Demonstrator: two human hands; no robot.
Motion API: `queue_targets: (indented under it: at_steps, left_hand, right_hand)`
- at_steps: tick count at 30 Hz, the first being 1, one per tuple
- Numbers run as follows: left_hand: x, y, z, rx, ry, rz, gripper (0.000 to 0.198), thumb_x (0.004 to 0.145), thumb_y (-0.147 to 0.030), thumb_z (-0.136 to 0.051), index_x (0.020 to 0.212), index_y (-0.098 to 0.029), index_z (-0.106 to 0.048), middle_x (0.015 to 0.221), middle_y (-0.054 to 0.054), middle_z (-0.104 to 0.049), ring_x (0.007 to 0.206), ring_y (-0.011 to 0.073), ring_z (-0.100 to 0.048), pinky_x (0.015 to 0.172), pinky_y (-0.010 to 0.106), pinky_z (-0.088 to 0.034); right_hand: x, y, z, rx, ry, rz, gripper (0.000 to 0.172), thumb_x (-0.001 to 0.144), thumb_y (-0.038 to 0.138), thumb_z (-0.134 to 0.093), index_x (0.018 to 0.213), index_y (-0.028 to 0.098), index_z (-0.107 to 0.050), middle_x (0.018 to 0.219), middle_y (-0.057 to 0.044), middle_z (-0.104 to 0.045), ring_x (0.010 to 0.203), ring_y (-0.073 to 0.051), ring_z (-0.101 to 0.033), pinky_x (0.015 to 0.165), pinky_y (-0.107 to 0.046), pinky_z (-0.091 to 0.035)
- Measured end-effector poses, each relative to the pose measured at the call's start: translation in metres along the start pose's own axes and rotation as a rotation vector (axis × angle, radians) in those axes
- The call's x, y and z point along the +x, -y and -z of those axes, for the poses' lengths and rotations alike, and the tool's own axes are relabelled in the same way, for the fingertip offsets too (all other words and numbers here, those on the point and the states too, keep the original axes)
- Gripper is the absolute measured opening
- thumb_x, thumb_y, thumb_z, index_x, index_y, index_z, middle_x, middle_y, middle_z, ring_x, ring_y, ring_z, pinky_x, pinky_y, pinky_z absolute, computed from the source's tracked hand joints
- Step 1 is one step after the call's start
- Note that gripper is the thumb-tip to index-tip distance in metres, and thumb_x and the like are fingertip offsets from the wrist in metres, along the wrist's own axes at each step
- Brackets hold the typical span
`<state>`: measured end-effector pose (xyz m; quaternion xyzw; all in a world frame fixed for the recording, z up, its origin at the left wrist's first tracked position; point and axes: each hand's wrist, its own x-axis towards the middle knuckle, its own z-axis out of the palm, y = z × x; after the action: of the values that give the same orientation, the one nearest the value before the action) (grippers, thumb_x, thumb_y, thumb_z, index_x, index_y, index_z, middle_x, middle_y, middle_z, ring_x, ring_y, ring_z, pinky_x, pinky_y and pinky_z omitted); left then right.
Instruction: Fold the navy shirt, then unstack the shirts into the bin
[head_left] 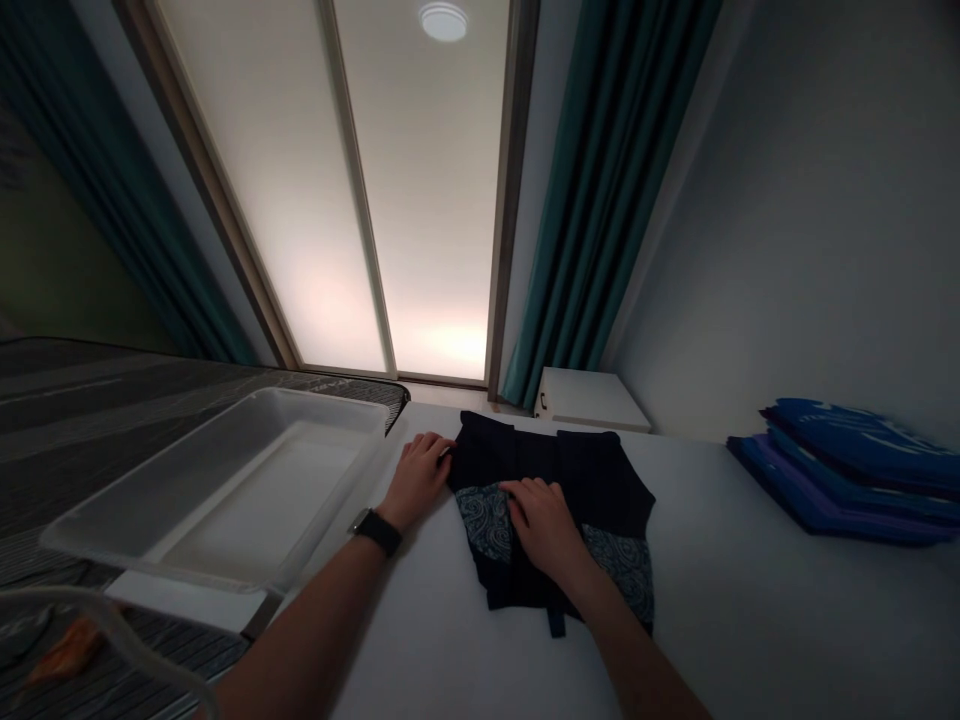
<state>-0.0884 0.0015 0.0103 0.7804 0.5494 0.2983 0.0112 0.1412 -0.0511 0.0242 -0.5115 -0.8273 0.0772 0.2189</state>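
My left hand [422,472] has its fingers bent against the left side of one dark garment [604,478]; I cannot tell whether they pinch the cloth. My right hand [546,525] lies over the middle of it, fingertips at the inner corner of a patterned patch [486,522]; whether they grip or only press, I cannot tell either. Two such swirl-patterned patches show, one on each side, and one short tab [556,622] sticks out toward me. I wear one black watch [379,531] on my left wrist.

The garment lies flat on the white surface [420,640], its top close to the far edge. Toward the right of that surface, also near the far edge, sits one stack of blue and purple fabric [847,475], several layers thick, too dim to count. Along the left edge stands one translucent bin [90,535], with one pale tube [127,645], blurred, nearer me, and one orange item [67,648] low down beside it. A dark striped cover [135,390] spreads beyond the bin.

Past the far edge I see one white cabinet [592,397], two glowing door panels [435,200], one round light [443,21] showing in the right one, and two teal curtains [607,180]. A plain wall [817,230] rises at the right.
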Motion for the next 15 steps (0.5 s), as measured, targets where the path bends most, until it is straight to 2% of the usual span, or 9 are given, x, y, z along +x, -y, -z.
queue_targets:
  at_steps: [2, 4, 7, 10, 12, 15]
  left_hand:
    - [-0.005, -0.019, 0.007, -0.022, 0.017, -0.073, 0.026, 0.092, -0.023, -0.044, 0.113, -0.022, -0.060, 0.111, 0.008, -0.060, 0.106, 0.0238, -0.053, 0.093, 0.039, -0.041]
    - [-0.014, -0.041, 0.011, -0.055, 0.088, -0.158, 0.033, 0.093, -0.028, -0.044, 0.124, -0.022, -0.055, 0.123, 0.008, -0.057, 0.114, 0.0239, -0.050, 0.099, 0.040, -0.040]
    - [-0.030, -0.065, 0.005, -0.073, 0.202, -0.238, 0.053, 0.092, -0.040, -0.047, 0.142, -0.026, -0.038, 0.144, 0.008, -0.044, 0.132, 0.0262, -0.039, 0.109, 0.044, -0.033]
    - [-0.042, -0.071, -0.008, -0.059, 0.305, -0.263, 0.065, 0.091, -0.050, -0.047, 0.148, -0.025, -0.028, 0.151, 0.009, -0.035, 0.139, 0.0282, -0.032, 0.114, 0.049, -0.026]
    - [-0.046, -0.069, -0.014, -0.054, 0.348, -0.273, 0.066, 0.091, -0.053, -0.047, 0.148, -0.025, -0.029, 0.152, 0.010, -0.035, 0.140, 0.0288, -0.030, 0.115, 0.050, -0.023]
    - [-0.047, -0.065, -0.016, -0.065, 0.352, -0.286, 0.066, 0.089, -0.054, -0.050, 0.147, -0.028, -0.032, 0.152, 0.009, -0.034, 0.141, 0.0295, -0.029, 0.115, 0.052, -0.021]
  right_hand:
    - [0.003, -0.015, 0.005, -0.004, -0.067, -0.068, 0.031, 0.092, 0.013, -0.037, 0.108, 0.020, -0.062, 0.099, -0.006, -0.067, 0.091, -0.018, -0.057, 0.079, -0.031, -0.033]
    - [0.005, -0.031, 0.007, -0.018, -0.118, -0.136, 0.030, 0.091, 0.013, -0.036, 0.105, 0.019, -0.063, 0.098, -0.006, -0.068, 0.090, -0.018, -0.057, 0.079, -0.031, -0.033]
    - [0.005, -0.047, 0.006, -0.030, -0.148, -0.198, 0.029, 0.091, 0.013, -0.037, 0.102, 0.019, -0.063, 0.097, -0.005, -0.068, 0.091, -0.018, -0.058, 0.079, -0.031, -0.033]
    - [0.005, -0.052, 0.002, -0.010, -0.144, -0.213, 0.029, 0.091, 0.013, -0.037, 0.102, 0.020, -0.063, 0.098, -0.004, -0.069, 0.092, -0.018, -0.058, 0.080, -0.031, -0.033]
    - [0.005, -0.051, 0.000, 0.000, -0.133, -0.223, 0.029, 0.091, 0.013, -0.037, 0.102, 0.020, -0.063, 0.099, -0.004, -0.069, 0.093, -0.018, -0.058, 0.081, -0.030, -0.033]
    - [0.005, -0.049, 0.000, -0.009, -0.109, -0.227, 0.030, 0.091, 0.013, -0.037, 0.101, 0.020, -0.064, 0.098, -0.004, -0.069, 0.093, -0.018, -0.058, 0.080, -0.030, -0.034]
